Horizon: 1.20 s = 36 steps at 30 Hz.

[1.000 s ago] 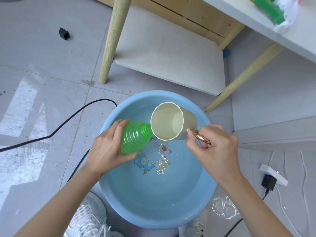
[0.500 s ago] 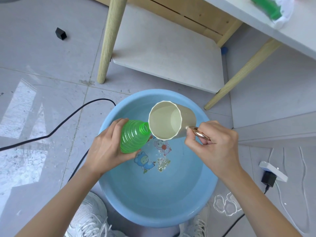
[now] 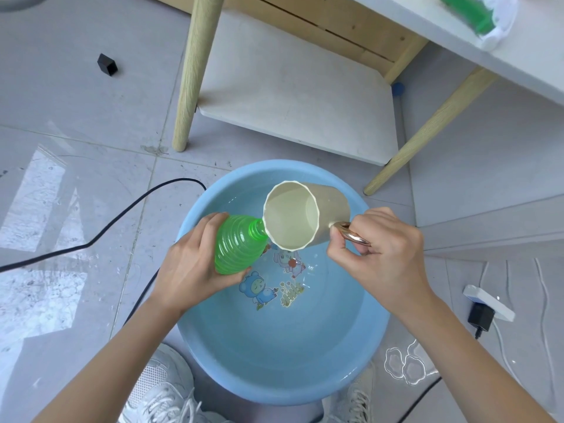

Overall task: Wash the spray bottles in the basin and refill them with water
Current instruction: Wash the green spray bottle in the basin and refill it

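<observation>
Our left hand (image 3: 189, 267) wraps curled fingers round one green ribbed bottle (image 3: 238, 245). Our right hand (image 3: 381, 254) pinches the copper handle (image 3: 351, 235) of one beige cup (image 3: 302, 218), its rim touching the bottle's neck. Both are held over one blue basin (image 3: 274, 389) of water, with two white shoes (image 3: 161, 389) at its near edge.

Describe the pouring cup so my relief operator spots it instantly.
Find the blue basin on the floor. Above its far side, the right hand holds a beige cup tipped toward the green bottle. It alone has a shiny copper-coloured handle.
</observation>
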{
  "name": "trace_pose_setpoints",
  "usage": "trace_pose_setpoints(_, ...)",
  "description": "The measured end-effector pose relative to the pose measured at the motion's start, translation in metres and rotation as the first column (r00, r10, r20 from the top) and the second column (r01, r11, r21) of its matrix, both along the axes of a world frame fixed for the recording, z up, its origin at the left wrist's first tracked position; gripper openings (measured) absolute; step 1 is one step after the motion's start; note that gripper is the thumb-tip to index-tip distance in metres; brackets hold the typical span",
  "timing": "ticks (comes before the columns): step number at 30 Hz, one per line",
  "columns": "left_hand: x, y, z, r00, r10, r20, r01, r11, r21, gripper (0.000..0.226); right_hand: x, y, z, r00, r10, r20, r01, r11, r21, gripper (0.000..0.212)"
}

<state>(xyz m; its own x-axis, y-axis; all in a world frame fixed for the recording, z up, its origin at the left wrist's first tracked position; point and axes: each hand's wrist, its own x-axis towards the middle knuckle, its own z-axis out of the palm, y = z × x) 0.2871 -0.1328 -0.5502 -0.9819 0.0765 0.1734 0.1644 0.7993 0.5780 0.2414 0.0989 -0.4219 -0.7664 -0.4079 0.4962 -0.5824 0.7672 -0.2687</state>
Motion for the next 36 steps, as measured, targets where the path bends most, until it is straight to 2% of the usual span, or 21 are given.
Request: trace_pose_setpoints(36,0.0007,0.0005,-0.0004,1.0,-0.002,-0.008,0.002,1.0,0.004,0.086,-0.0051,-0.0033,0.0053,0.993,0.095,-0.073,-0.094,0.995,0.019,0.041)
